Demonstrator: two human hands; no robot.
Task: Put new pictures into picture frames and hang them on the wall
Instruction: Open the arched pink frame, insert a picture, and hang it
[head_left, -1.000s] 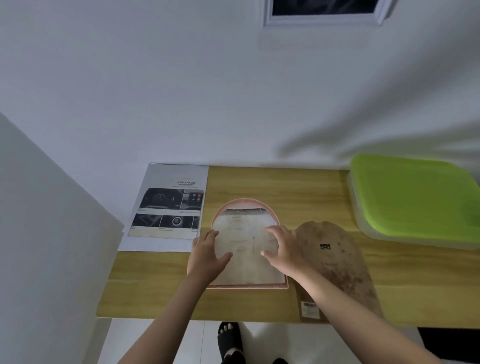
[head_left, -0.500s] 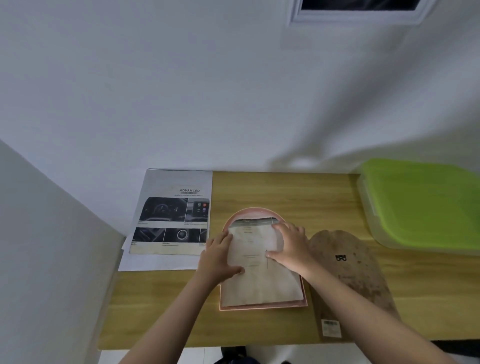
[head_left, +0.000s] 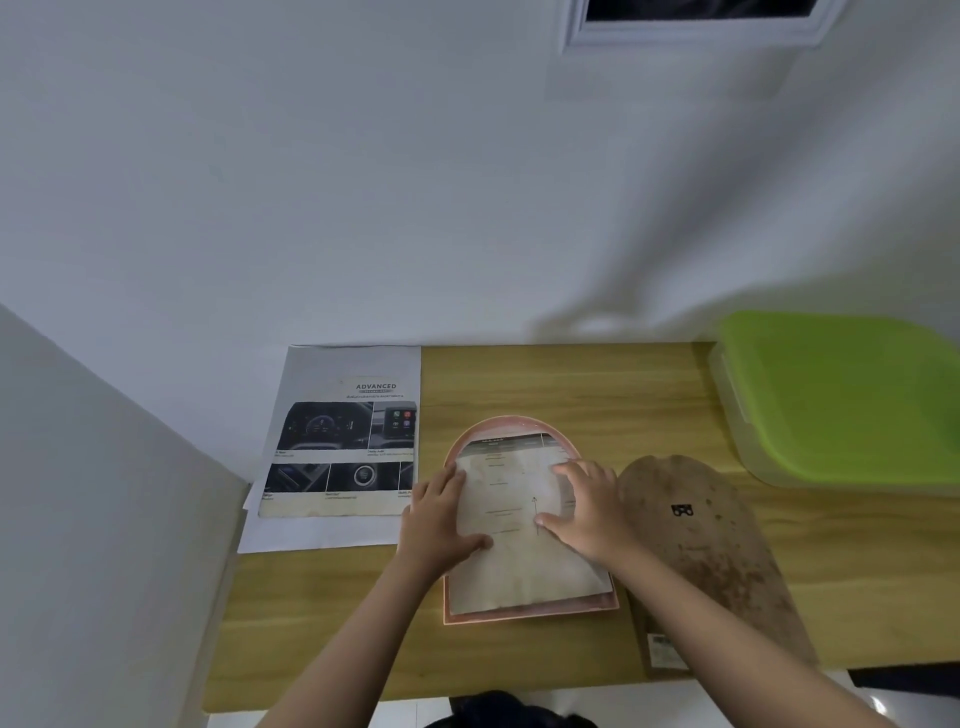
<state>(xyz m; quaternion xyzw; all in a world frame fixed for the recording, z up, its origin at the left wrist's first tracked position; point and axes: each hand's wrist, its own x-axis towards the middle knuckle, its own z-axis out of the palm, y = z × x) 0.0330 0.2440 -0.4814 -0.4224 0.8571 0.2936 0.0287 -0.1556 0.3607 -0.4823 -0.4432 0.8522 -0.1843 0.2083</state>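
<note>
Lying between both hands — left (head_left: 436, 519), right (head_left: 587, 512) — picture (head_left: 519, 551), pink frame (head_left: 530, 613)

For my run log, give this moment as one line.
step: fitting paper into pink frame | left hand: on paper | right hand: on paper | backing: off, beside frame

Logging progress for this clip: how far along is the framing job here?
Done: the brown backing board is off, lying beside the pink arched frame. In hand: left hand and right hand press a printed sheet onto the frame. Left: refit the board, hang it.
</note>
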